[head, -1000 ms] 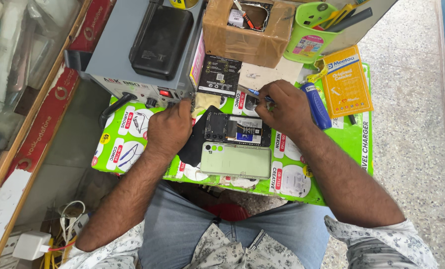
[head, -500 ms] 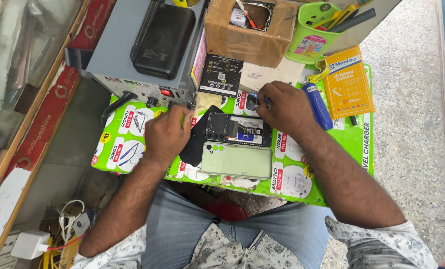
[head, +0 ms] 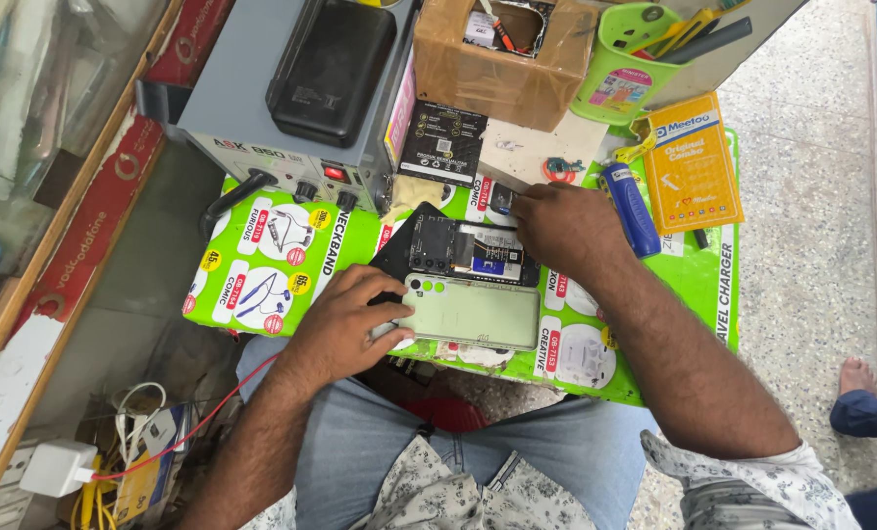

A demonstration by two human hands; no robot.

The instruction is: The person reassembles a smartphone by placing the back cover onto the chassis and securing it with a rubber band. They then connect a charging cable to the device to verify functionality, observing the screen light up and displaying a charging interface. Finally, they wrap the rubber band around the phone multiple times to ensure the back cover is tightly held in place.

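Pale green plastic marks the phone back cover (head: 473, 312), which is being kept flat on the green printed board (head: 262, 260) laid across the lap. The cover's left end is being touched by the left hand (head: 345, 324), whose fingers are curled loosely over that edge; whether anything is being pinched cannot be told. Just above the cover, touching it, the opened phone (head: 473, 250) is lying with its dark circuit side up. Its upper right corner is being reached by the right hand (head: 566, 231), the fingers being drawn together at their tips near a small dark part (head: 502, 199); a grip on it cannot be confirmed. A blue lighter (head: 633, 208) is lying just right of that hand, beside a yellow packet (head: 694, 162). A grey machine (head: 291, 98), a cardboard box (head: 502, 59) and a green holder (head: 620, 69) are standing behind.
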